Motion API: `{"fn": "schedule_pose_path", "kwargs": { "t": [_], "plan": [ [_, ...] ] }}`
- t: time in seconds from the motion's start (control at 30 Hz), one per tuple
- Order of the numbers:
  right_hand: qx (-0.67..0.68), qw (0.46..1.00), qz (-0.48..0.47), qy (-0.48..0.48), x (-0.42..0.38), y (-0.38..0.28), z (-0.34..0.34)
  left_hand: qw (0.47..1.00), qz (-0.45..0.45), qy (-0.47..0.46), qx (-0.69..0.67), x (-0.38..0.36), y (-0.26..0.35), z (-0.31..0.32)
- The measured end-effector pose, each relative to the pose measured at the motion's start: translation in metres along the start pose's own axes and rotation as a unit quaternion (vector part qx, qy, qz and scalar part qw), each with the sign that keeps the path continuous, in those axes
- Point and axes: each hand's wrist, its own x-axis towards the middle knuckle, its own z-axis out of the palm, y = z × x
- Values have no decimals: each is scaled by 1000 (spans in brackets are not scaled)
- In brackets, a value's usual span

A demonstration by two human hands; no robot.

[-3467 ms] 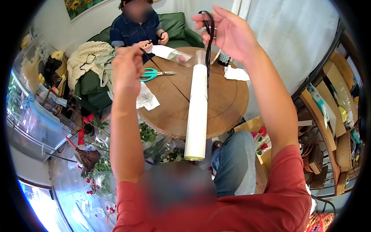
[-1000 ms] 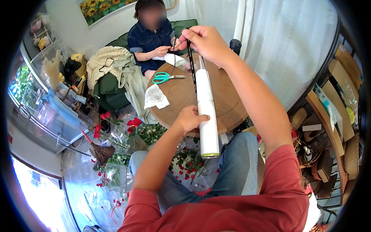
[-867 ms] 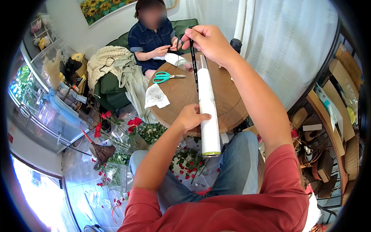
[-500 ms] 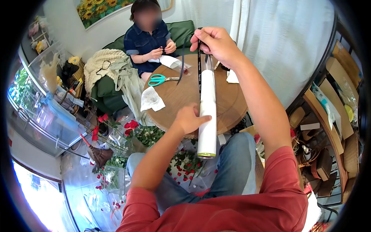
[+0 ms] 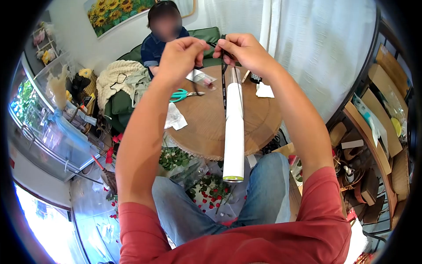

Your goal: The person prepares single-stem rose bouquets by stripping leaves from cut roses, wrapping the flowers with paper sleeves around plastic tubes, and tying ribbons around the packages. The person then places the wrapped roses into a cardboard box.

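A black ribbon [image 5: 223, 90] with pale lettering is gripped high over the table by both of my hands. My left hand [image 5: 181, 57] pinches it at the left, fingers closed. Close by on the right, my right hand [image 5: 245, 52] is also closed around the ribbon. Below them a long white tube [image 5: 234, 136] hangs from the ribbon, its greenish-rimmed end toward my lap. The upper end of the tube looks clear. Neither hand touches the tube's body. The ribbon's exact crossing between my fingers is hard to make out.
On the round wooden table [image 5: 202, 132] lie teal-handled scissors [image 5: 179, 95], a crumpled white sheet [image 5: 176, 118] and another white piece [image 5: 264, 90]. A person [image 5: 151, 50] sits on the green sofa beyond. Red roses [image 5: 213, 191] lie on the floor; a loaded shelf [image 5: 373, 145] stands right.
My left hand has left the tube's side and risen to the ribbon beside my right hand. My right hand stays nearly in place, and the tube still hangs.
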Motion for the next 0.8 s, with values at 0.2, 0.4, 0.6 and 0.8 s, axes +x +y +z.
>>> {"fn": "schedule_pose_path", "kwargs": {
  "t": [0.2,0.4,0.6,0.8],
  "plan": [
    [56,998,-22,29,10,3,-1,996,-80,4,-37,29,34,-9],
    [70,992,-52,91,12,1,-3,996,-74,-15,-56,25,44,-11],
    [28,993,-52,99,7,0,-18,991,30,-76,103,2,-9,11],
    [-58,992,-70,91,0,-11,-18,986,77,-25,143,9,-24,32]
  ]
}}
